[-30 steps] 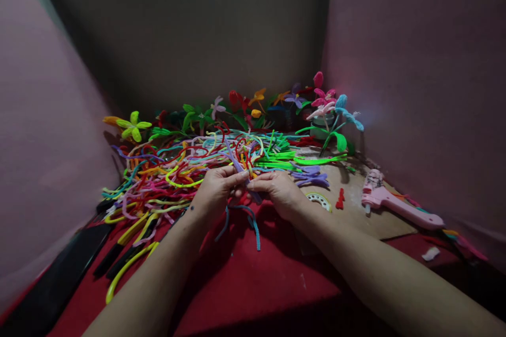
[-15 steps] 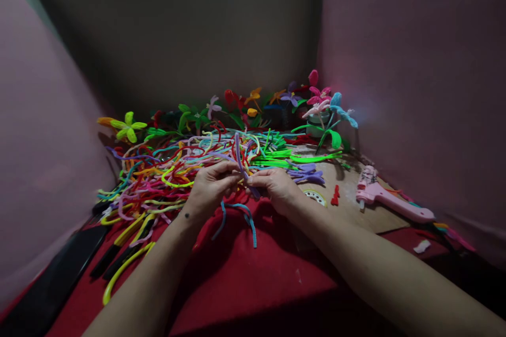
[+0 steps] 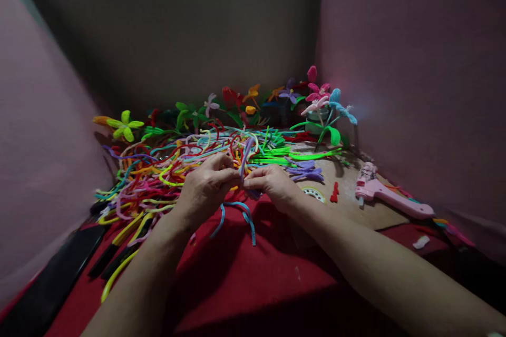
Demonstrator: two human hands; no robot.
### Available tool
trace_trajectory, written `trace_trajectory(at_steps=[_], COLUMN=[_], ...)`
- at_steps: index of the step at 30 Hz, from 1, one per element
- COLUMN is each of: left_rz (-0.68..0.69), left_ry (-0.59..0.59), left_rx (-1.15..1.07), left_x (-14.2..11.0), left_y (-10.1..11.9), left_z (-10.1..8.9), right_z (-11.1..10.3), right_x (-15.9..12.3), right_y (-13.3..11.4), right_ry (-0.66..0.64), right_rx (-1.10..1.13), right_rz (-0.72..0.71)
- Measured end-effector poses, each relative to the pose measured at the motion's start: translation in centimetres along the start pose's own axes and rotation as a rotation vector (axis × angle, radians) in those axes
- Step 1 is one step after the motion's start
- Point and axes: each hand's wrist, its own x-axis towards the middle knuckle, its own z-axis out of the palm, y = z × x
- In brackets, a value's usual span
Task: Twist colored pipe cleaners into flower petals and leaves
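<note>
A purple pipe cleaner [image 3: 246, 155] stands up between my two hands, curving toward the right at its top. My left hand [image 3: 209, 181] pinches it from the left, thumb and fingers pressed together. From the right, my right hand [image 3: 272, 183] pinches its lower part with the fingertips, close against the left ones. Just below the hands, blue pipe cleaners [image 3: 247, 216] lie bent on the red cloth [image 3: 261, 279]. Right of my right hand rest purple looped petals [image 3: 306, 171]. Behind both hands spreads a heap of many-coloured pipe cleaners [image 3: 150, 174].
A pink glue gun [image 3: 389, 195] lies on a brown board [image 3: 351, 221] at the right, near a white tape roll [image 3: 314, 195] and a small red piece [image 3: 334, 192]. Pipe-cleaner flowers [image 3: 290, 93] line the back. Yellow-handled pliers [image 3: 118, 242] and a black flat object [image 3: 59, 279] are at left.
The purple pipe cleaner has bent over to the right at its top. My left hand has turned slightly, its fingers more curled; my right hand has shifted a little left.
</note>
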Motion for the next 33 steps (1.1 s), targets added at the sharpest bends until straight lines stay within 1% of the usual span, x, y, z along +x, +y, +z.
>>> trace_trajectory(at_steps=[2, 3, 4, 5, 6, 8, 10, 12, 14, 16, 17, 18, 20, 22, 24, 26, 28, 30, 33], left_rz=[0.063, 0.071, 0.054, 0.007, -0.071, -0.308, -0.605, -0.844, -0.965, -0.999, -0.994, -0.973, -0.885, -0.757, -0.591, -0.412, -0.27, -0.19, -0.145], left_ry=[-0.096, -0.14, -0.174, -0.203, -0.228, -0.295, -0.354, -0.346, -0.339, -0.363, -0.357, -0.328, -0.203, -0.08, -0.003, 0.044, 0.085, 0.105, 0.085], left_rx=[0.05, 0.059, 0.054, 0.027, -0.031, -0.257, -0.594, -0.965, -1.297, -1.511, -1.548, -1.534, -1.389, -1.172, -0.972, -0.805, -0.652, -0.531, -0.446], left_x=[0.0, 0.0, 0.0, 0.0, 0.0, 0.0, 0.1, 0.1, 0.1, 0.1, 0.1, 0.0, 0.0, 0.1, 0.2, 0.3, 0.3, 0.3, 0.2], left_y=[0.5, 0.7, 0.8, 0.9, 0.9, 0.7, 0.3, -0.2, -0.4, -0.4, -0.3, -0.2, -0.1, 0.1, 0.4, 0.7, 1.1, 1.4, 1.7], left_z=[-0.5, -0.7, -0.9, -1.1, -1.1, -1.1, -0.6, 0.1, 0.9, 1.4, 1.4, 1.3, 0.6, -0.3, -1.1, -1.5, -1.7, -1.7, -1.6], right_z=[0.1, 0.2, 0.2, 0.3, 0.4, 0.6, 0.7, 0.8, 0.8, 0.7, 0.7, 0.7, 0.9, 1.1, 1.2, 1.2, 1.2, 1.1, 1.0], right_x=[-0.1, -0.1, -0.2, -0.3, -0.4, -0.7, -1.0, -1.3, -1.5, -1.7, -1.8, -1.9, -2.0, -2.2, -2.2, -2.2, -2.1, -2.0, -1.9], right_y=[-0.3, -0.4, -0.4, -0.4, -0.4, -0.2, 0.1, 0.4, 0.6, 0.6, 0.5, 0.4, -0.1, -0.6, -1.1, -1.4, -1.4, -1.4, -1.6], right_ry=[-0.001, -0.002, 0.001, 0.006, 0.009, 0.028, 0.082, 0.163, 0.221, 0.241, 0.248, 0.258, 0.283, 0.283, 0.229, 0.16, 0.112, 0.091, 0.087], right_rx=[-0.048, -0.079, -0.122, -0.181, -0.257, -0.444, -0.657, -0.881, -1.064, -1.144, -1.129, -1.081, -0.912, -0.706, -0.518, -0.363, -0.249, -0.189, -0.173], right_rz=[0.024, 0.034, 0.036, 0.025, -0.012, -0.166, -0.393, -0.633, -0.837, -0.961, -0.983, -0.98, -0.919, -0.801, -0.646, -0.505, -0.416, -0.374, -0.345])
